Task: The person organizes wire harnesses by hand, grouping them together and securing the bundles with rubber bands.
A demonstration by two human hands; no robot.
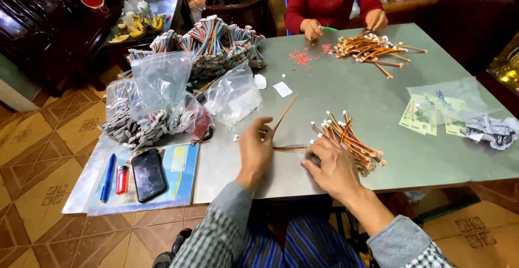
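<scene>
Your left hand (255, 148) rests on the grey table (346, 89), fingers pinched narrowly on a thin orange-brown wire lead (285, 113) that slants up and away from it. Your right hand (333, 165) lies just right of the left, fingers curled and pressed down on the near end of a small wire pile (351, 136), loose leads with white connectors; between the two hands runs a short bundle of wires (289, 148), but you cannot tell whether the right hand actually grips it. Left of the wire pile: clear plastic bags (162, 87) over bundled cables, and behind them a heap of multicoloured ribbon cables (216, 43). Near the table's left front corner: a blue booklet (184, 177) carrying a black phone (147, 174), a red lighter (122, 179) and a blue pen (108, 177). Far side of the table from the wire pile: another person in a red top, hands (312, 28) at a second spread of orange wires (370, 49), with red scraps (300, 57) beside it. Right of the wire pile: a clear bag over printed sheets (432, 111) and crumpled paper (494, 130).
</scene>
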